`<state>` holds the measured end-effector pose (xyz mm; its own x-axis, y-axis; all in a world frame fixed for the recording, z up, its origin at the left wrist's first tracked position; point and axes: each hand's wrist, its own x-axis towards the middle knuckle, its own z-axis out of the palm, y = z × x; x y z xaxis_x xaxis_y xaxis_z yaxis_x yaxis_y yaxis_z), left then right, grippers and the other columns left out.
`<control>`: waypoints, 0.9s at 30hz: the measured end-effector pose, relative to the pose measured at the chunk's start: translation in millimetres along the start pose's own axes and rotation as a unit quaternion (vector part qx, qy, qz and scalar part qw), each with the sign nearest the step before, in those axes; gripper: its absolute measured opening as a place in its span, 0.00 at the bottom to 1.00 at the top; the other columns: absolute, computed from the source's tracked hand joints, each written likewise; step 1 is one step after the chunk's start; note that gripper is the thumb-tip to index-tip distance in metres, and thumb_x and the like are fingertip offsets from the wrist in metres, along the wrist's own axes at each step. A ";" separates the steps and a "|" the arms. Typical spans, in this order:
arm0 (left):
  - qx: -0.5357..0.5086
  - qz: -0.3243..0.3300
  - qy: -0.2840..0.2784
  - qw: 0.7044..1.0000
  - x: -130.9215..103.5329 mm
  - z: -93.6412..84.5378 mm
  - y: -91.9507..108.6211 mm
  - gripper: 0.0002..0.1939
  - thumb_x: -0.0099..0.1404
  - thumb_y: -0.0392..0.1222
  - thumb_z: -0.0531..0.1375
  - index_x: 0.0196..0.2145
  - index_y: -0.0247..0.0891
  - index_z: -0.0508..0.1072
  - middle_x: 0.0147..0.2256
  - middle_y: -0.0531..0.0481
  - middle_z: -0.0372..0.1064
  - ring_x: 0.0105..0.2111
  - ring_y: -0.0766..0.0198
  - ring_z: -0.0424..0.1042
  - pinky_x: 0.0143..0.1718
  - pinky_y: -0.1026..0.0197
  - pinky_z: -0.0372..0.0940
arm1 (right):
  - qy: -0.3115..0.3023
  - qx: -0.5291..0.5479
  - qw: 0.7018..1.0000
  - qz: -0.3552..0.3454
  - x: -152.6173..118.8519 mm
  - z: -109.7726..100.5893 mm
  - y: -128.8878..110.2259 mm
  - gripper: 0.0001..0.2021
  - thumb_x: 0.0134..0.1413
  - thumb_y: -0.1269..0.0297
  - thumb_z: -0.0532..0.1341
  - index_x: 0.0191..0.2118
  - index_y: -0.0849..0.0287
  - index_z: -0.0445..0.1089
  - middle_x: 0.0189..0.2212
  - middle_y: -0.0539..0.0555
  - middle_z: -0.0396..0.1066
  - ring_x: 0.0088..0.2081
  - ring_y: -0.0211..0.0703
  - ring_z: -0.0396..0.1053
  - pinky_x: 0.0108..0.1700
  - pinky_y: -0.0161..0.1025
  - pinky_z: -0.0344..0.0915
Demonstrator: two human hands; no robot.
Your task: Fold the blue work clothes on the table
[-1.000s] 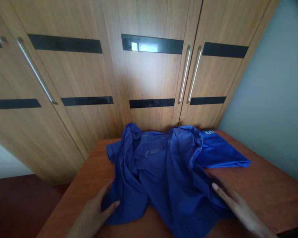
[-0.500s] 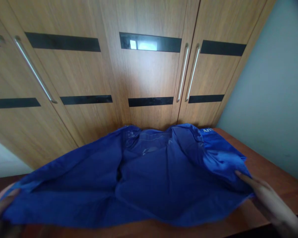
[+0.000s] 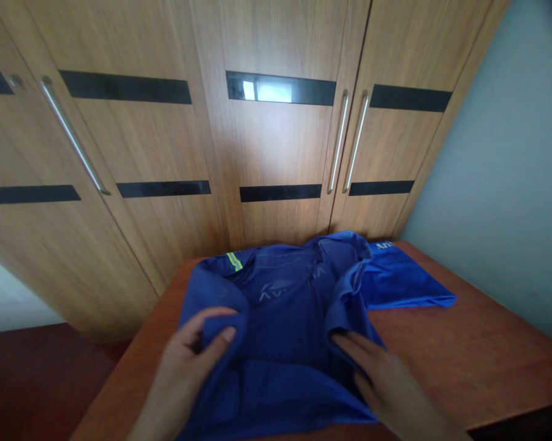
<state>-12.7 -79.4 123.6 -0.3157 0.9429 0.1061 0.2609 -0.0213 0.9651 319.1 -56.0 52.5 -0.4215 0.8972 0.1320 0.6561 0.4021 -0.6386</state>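
A dark blue jacket point(image 3: 285, 331) lies spread on a wooden table, its inside facing up and faint lettering showing near the neck. A yellow-green strip point(image 3: 234, 261) marks its far left shoulder. My left hand point(image 3: 197, 355) pinches the left front panel between thumb and fingers, the cloth bunched inward. On the other side, my right hand point(image 3: 372, 373) grips the right front panel, its fingertips tucked into the fold and partly hidden. Beside the jacket at the right rests a folded bright blue cloth point(image 3: 404, 278) with pale letters on one corner.
The reddish-brown table point(image 3: 468, 343) runs under the jacket and out to the right. Behind it stands a wooden wardrobe point(image 3: 276, 141) with metal handles and dark strips. A grey wall point(image 3: 500, 202) borders the right, and dark red floor point(image 3: 41, 373) shows lower left.
Both hands have come inward from far apart, bringing the jacket's front panels toward the middle. The left part of the table and the whole folded cloth now show.
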 end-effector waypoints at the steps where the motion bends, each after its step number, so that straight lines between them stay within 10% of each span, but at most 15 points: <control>1: 0.065 0.047 -0.116 0.990 -10.0 21.0 -8.8 0.10 0.58 0.45 0.64 0.39 0.42 0.78 0.36 0.52 0.77 0.38 0.58 0.74 0.41 0.59 0.70 | -0.055 -0.041 0.998 -0.012 -0.7 10.0 -8.5 0.32 0.48 0.74 0.54 0.61 0.49 0.62 0.60 0.52 0.62 0.58 0.46 0.63 0.61 0.43 0.58; 4: 0.216 0.161 -0.314 0.910 -37.2 66.3 -36.8 0.15 0.61 0.33 0.57 0.43 0.46 0.77 0.41 0.52 0.76 0.43 0.61 0.72 0.49 0.59 0.65 | -0.134 -0.080 0.988 0.018 -0.7 23.5 -21.3 0.33 0.47 0.72 0.57 0.62 0.49 0.61 0.61 0.54 0.60 0.59 0.49 0.62 0.60 0.43 0.58; 9: 0.361 0.205 -0.360 0.835 -50.4 78.7 -69.0 0.31 0.49 0.27 0.58 0.51 0.47 0.72 0.49 0.50 0.71 0.48 0.55 0.68 0.53 0.53 0.63 | -0.058 0.147 0.973 0.168 6.9 21.5 -10.3 0.34 0.51 0.46 0.61 0.60 0.60 0.63 0.57 0.62 0.66 0.58 0.56 0.63 0.61 0.51 0.57; 14: 0.333 0.273 -0.338 0.837 -50.3 70.1 -76.5 0.34 0.47 0.23 0.54 0.51 0.44 0.71 0.48 0.50 0.72 0.46 0.58 0.70 0.50 0.58 0.67 | 0.068 0.516 0.802 0.292 26.2 27.6 11.0 0.26 0.55 0.42 0.55 0.51 0.57 0.66 0.52 0.61 0.70 0.52 0.49 0.70 0.55 0.44 0.66; 17: 0.323 0.316 -0.314 0.835 -52.5 69.6 -78.4 0.31 0.50 0.24 0.53 0.51 0.43 0.70 0.46 0.49 0.73 0.44 0.60 0.72 0.48 0.60 0.69 | 0.106 0.579 0.748 0.307 40.2 37.0 16.7 0.21 0.56 0.45 0.56 0.47 0.56 0.66 0.50 0.61 0.71 0.52 0.47 0.71 0.54 0.41 0.67; 27: 0.388 0.356 -0.288 0.800 -55.1 67.1 -86.6 0.37 0.45 0.23 0.53 0.54 0.44 0.68 0.50 0.48 0.72 0.46 0.57 0.72 0.49 0.56 0.69 | 0.138 0.520 0.784 0.311 67.4 27.5 17.4 0.19 0.53 0.51 0.63 0.44 0.59 0.68 0.49 0.60 0.73 0.45 0.44 0.74 0.40 0.35 0.70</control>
<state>43.3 -107.2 18.1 0.5795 0.7847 0.2202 0.7453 -0.6195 0.2463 284.9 6.4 29.5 0.0231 0.9240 -0.3817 -0.2437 -0.3651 -0.8985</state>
